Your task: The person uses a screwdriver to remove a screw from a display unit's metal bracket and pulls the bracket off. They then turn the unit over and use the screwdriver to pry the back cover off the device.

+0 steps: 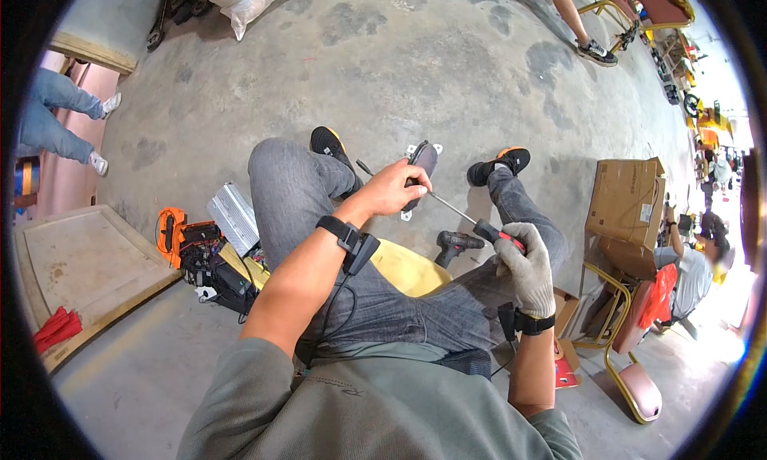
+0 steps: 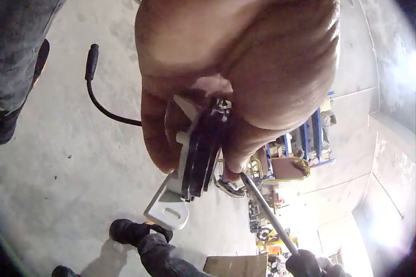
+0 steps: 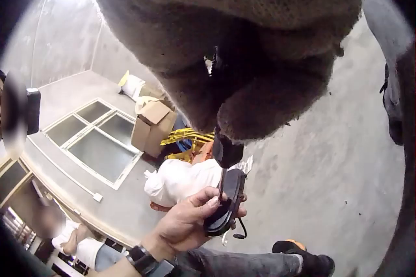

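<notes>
My bare left hand holds a dark oval device between fingers and thumb, above the floor between the knees. White slotted mounting tabs stick out from it, and a short black cable with a plug end hangs off one side. In a knit glove, my right hand grips a screwdriver by its red and black handle. The metal shaft runs across to the device, its tip right at the left fingertips. Glove fingers hide most of the handle in the right wrist view.
A cordless drill and a yellow panel lie between the thighs. Orange and black equipment and a silver finned box sit at left. Cardboard boxes and a chair stand at right. Other people are around the room.
</notes>
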`<state>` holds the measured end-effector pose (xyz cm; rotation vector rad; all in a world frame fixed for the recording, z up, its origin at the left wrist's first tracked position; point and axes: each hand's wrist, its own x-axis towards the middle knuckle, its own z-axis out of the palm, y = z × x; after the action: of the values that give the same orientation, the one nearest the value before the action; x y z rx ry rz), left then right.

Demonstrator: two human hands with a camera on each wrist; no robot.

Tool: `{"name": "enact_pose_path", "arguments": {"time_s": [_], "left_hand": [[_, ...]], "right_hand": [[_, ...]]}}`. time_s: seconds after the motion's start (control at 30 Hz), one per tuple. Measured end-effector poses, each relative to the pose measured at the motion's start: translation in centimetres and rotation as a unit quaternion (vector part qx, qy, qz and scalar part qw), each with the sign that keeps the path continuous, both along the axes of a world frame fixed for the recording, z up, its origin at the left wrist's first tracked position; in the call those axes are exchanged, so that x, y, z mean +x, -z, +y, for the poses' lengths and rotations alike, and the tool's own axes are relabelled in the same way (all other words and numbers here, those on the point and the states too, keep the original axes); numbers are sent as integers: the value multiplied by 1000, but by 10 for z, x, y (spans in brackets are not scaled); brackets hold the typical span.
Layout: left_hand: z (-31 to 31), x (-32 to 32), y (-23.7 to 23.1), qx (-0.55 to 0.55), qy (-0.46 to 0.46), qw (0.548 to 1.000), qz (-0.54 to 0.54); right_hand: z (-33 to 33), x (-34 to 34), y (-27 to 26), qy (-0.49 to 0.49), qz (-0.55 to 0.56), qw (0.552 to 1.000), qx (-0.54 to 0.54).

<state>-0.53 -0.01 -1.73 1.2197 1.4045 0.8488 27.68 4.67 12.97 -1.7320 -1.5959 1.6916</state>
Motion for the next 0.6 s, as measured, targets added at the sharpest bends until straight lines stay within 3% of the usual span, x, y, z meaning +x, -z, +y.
{"name": "enact_pose_path", "arguments": {"time_s": [0.13, 0.33, 0.6], "left_hand": [[0, 0, -4, -13, 13, 1000, -3], [-1, 2, 6, -3, -1, 999, -34], [1, 2, -2, -18, -10, 997, -76]], "right_hand": [[1, 6, 9, 41, 28, 999, 14], [-2, 4, 2, 9, 25, 999, 32], [-3, 5, 8, 37, 39, 998, 46]]}}
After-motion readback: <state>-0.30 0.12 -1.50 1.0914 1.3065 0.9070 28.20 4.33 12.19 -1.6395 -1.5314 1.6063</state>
